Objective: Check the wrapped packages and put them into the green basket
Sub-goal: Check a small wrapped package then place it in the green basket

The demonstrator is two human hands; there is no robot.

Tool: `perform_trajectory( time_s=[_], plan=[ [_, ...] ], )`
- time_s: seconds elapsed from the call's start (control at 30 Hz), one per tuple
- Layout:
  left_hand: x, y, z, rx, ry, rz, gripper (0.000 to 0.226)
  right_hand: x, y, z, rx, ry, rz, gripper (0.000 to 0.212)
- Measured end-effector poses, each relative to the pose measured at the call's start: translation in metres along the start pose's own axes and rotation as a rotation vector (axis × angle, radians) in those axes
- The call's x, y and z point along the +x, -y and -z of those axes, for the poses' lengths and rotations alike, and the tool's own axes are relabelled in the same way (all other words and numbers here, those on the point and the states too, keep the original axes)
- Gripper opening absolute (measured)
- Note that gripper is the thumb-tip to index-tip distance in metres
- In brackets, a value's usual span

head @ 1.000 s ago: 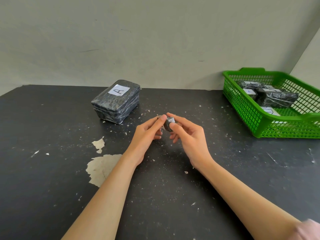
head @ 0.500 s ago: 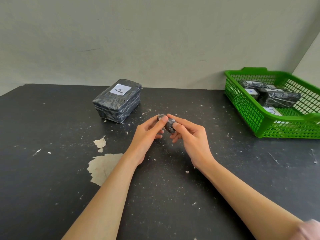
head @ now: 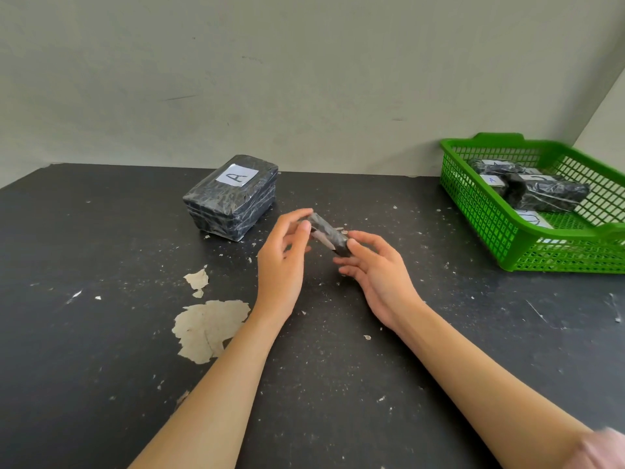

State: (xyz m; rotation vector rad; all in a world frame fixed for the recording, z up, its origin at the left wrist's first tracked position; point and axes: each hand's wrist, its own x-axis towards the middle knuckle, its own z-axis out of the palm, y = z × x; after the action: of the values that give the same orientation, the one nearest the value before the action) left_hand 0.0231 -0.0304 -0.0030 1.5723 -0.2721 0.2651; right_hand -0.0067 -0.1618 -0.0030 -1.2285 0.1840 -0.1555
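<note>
So here's what we've got: both hands are on one small wrapped package [head: 329, 235] in dark film, held up off the table [head: 101, 350] around the middle. The left hand [head: 282, 262] pinches its far, upper end between thumb and fingertips. The right hand [head: 380, 277] has the near, lower end, thumb on top and fingers underneath, so the thing sits tilted between them. We can't make out any label on it (too small and glary).

Just behind the left hand a bigger wrapped block [head: 233, 198] lies flat on the table, its white sticker with an A facing up. The green basket [head: 490, 225] is over at the right by the wall, well apart from the hands, with a few dark wrapped packages [head: 544, 194] in it, some showing white labels. The table is black and scuffed, with a pale peeled patch [head: 206, 328] near the left forearm.
</note>
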Motion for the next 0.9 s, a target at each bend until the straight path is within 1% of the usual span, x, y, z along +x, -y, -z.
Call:
perform_trajectory(
  time_s=[0.07, 0.13, 0.2, 0.3, 0.37, 0.43, 0.6, 0.9],
  plan=[
    [-0.003, -0.004, -0.003, 0.034, 0.006, -0.086, 0.018, 0.003, 0.002, 0.002, 0.072, -0.013, -0.037, 0.014],
    [-0.005, -0.007, -0.007, 0.041, 0.035, -0.131, 0.015, 0.005, 0.003, 0.004, 0.127, -0.002, -0.045, 0.016],
    [-0.008, -0.009, -0.011, -0.003, 0.070, -0.124, 0.017, 0.007, 0.003, 0.006, 0.194, 0.018, -0.055, 0.023],
    [-0.010, -0.011, -0.015, -0.074, 0.068, -0.035, 0.024, 0.010, 0.004, 0.009, 0.271, 0.039, -0.076, 0.032],
    [-0.010, -0.012, -0.014, -0.093, 0.023, 0.018, 0.020, 0.010, 0.004, 0.010, 0.283, 0.051, -0.088, 0.031],
    [-0.009, -0.013, -0.013, -0.112, 0.001, 0.032, 0.017, 0.010, 0.004, 0.010, 0.271, 0.068, -0.089, 0.030],
    [-0.010, -0.014, -0.017, -0.081, -0.036, -0.008, 0.015, 0.012, 0.003, 0.009, 0.267, 0.065, -0.084, 0.029],
    [-0.010, -0.012, -0.016, -0.078, -0.041, -0.041, 0.017, 0.011, 0.003, 0.009, 0.280, 0.040, -0.080, 0.026]
  ],
)
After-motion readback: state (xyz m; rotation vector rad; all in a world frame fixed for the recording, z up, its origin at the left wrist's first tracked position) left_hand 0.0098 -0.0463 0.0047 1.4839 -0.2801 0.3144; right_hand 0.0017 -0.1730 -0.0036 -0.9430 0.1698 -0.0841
